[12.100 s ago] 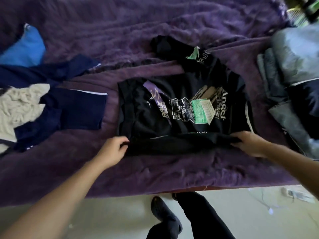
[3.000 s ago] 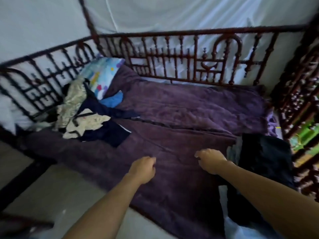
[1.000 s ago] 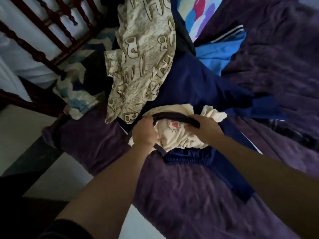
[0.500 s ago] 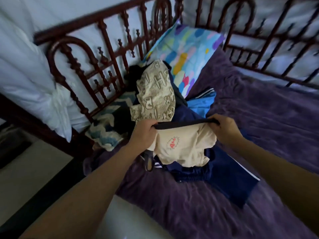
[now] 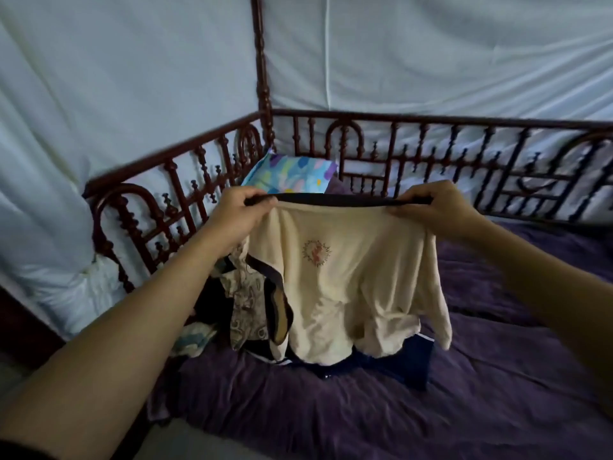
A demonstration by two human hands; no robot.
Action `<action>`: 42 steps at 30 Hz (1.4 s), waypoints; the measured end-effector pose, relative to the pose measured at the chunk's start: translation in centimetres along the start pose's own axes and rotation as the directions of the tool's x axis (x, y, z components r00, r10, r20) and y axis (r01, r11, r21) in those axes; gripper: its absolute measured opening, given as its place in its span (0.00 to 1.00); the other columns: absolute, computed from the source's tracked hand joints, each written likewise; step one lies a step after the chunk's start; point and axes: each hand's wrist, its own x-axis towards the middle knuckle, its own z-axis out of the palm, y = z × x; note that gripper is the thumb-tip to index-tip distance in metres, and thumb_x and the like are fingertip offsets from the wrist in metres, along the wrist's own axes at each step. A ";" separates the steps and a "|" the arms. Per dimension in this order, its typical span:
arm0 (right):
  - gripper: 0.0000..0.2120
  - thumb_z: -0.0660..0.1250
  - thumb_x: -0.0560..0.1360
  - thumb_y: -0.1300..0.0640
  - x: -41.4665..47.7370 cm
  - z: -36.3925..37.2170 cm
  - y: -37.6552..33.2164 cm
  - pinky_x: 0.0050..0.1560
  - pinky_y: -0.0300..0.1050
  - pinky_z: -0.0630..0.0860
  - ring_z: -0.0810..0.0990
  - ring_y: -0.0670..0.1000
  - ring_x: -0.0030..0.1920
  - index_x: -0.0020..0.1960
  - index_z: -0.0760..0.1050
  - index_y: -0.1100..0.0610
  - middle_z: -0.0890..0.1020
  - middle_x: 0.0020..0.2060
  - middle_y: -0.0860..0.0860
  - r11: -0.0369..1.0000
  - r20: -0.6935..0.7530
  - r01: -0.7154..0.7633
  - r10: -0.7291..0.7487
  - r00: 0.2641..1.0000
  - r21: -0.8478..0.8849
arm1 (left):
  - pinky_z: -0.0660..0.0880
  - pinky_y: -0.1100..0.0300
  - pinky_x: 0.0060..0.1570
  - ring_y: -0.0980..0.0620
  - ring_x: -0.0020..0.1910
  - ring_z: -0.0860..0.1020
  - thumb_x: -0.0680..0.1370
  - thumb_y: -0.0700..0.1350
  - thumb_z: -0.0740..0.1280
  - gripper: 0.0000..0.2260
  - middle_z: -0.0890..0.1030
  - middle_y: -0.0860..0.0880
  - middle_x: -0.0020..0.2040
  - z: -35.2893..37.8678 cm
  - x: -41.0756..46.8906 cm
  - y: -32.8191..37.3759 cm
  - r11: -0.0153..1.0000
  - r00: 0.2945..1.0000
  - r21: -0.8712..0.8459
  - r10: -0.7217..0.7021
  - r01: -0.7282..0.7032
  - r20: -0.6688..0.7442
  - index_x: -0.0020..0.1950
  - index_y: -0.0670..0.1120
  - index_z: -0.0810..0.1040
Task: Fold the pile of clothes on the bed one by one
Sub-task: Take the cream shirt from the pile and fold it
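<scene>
Aloft, hands (image 5: 243, 212) (image 5: 431, 209) grip cream shirt (image 5: 348, 293); emblem (image 5: 316, 253) illegible.

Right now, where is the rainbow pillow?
In the head view the colourful pillow sits in the far corner of the bed, left of centre, against the wooden railing, just behind the left hand and the cream garment it holds up.

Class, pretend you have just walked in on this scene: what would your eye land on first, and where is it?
The cream shirt comes first, held up mid-frame by its black band, with the left hand and right hand gripping either end. Behind it, a bright patterned pillow sits in the corner of the carved dark-red bed rail.
</scene>
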 end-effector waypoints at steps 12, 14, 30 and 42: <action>0.26 0.78 0.66 0.54 -9.5 -6.4 2.5 0.55 0.37 0.74 0.79 0.42 0.52 0.62 0.74 0.47 0.80 0.53 0.42 0.961 0.351 -0.273 0.269 0.897 -0.039 | 0.72 0.69 0.43 0.59 0.41 0.78 0.75 0.29 0.66 0.14 0.77 0.48 0.46 11.9 -3.0 12.9 0.969 0.803 -0.177 0.244 -0.175 0.544 0.49 0.49 0.72; 0.22 0.77 0.68 0.55 -10.8 -3.6 2.9 0.54 0.37 0.76 0.81 0.43 0.51 0.60 0.76 0.50 0.82 0.52 0.44 0.937 0.444 -0.334 0.259 0.858 0.098 | 0.72 0.68 0.44 0.58 0.43 0.78 0.74 0.30 0.67 0.14 0.78 0.47 0.47 13.7 -3.7 13.8 0.967 0.782 -0.183 0.253 -0.179 0.570 0.49 0.48 0.72; 0.13 0.58 0.80 0.61 -10.7 -9.2 3.1 0.43 0.44 0.81 0.84 0.53 0.47 0.50 0.82 0.57 0.85 0.47 0.56 0.708 0.361 -0.375 0.179 0.915 0.599 | 0.62 0.57 0.69 0.51 0.74 0.61 0.57 0.60 0.80 0.57 0.59 0.56 0.75 22.4 -13.6 -3.0 0.866 0.593 0.462 -0.476 0.189 0.650 0.78 0.54 0.51; 0.12 0.60 0.79 0.62 -16.1 -17.6 14.2 0.38 0.46 0.75 0.81 0.55 0.40 0.49 0.83 0.58 0.84 0.37 0.53 0.756 -0.114 -0.488 0.584 0.804 0.436 | 0.71 0.64 0.38 0.54 0.37 0.75 0.71 0.30 0.69 0.11 0.79 0.50 0.36 23.7 -7.8 3.1 0.976 0.968 -0.120 -0.155 0.181 0.197 0.40 0.47 0.79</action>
